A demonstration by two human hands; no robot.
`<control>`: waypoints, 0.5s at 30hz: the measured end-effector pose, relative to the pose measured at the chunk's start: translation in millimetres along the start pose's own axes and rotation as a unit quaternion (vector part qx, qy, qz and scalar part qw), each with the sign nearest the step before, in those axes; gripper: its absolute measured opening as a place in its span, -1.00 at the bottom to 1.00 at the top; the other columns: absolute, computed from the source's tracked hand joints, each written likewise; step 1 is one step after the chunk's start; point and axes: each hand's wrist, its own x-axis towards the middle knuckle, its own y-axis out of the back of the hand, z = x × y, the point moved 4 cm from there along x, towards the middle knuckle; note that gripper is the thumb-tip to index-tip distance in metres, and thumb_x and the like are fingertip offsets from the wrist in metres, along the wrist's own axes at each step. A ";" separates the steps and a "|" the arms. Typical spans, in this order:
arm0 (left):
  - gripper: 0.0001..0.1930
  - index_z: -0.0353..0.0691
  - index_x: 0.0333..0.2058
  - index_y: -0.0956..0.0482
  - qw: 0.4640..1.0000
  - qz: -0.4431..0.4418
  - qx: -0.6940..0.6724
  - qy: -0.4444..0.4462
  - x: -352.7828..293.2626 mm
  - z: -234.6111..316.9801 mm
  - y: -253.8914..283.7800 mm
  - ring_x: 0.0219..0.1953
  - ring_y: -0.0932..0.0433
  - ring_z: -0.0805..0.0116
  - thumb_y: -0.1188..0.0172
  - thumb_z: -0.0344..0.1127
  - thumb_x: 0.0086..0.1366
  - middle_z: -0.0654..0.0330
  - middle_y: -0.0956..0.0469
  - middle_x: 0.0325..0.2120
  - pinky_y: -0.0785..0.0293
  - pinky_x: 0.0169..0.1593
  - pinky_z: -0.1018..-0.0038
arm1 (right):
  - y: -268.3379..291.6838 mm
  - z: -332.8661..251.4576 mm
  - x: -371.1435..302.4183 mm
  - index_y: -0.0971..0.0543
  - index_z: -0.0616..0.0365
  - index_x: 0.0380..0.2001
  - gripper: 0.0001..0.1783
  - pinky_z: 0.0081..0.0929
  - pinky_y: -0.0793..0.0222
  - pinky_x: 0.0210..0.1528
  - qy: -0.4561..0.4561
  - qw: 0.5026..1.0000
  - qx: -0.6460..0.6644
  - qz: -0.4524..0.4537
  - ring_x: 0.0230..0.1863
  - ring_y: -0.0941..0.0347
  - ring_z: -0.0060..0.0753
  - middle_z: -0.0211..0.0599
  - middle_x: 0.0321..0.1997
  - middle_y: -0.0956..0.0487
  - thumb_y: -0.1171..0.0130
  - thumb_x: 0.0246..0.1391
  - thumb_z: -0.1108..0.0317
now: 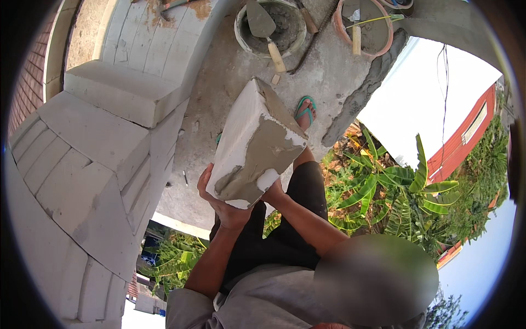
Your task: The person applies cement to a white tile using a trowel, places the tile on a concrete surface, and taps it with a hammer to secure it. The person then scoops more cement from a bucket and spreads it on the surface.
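A large white building block (233, 140) is held up in front of my body, tilted, between both hands. Grey wet mortar (266, 153) coats its near face unevenly, with white patches showing at the edges. My left hand (227, 211) is wrapped round the block's lower left corner, fingers along its side. At the lower right, my right hand (275, 192) grips the block from beneath; most of its fingers are hidden behind it. The block is apart from the white block wall (82, 175) on my left.
Ahead on the concrete floor (211, 93) stands a mortar bucket (239, 41) with a trowel (260, 21) across it. A reddish bucket (391, 33) of mortar is farther right. My sandalled foot (307, 112) is near the rough floor edge (364, 90), with plants (383, 186) beyond.
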 end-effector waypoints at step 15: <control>0.30 -0.37 0.28 -0.06 0.994 0.001 -0.022 -0.106 -4.1 13.0 -39.9 0.25 -0.27 -0.14 -0.77 0.18 -0.23 -0.14 -0.20 0.20 -0.21 0.32 -0.05 | -73.2 -41.7 -6.3 -0.18 0.19 0.45 0.02 -0.07 -0.25 0.50 -0.019 0.970 0.020 0.240 0.46 -0.31 0.12 0.11 0.43 -0.38 -0.52 0.01 0.26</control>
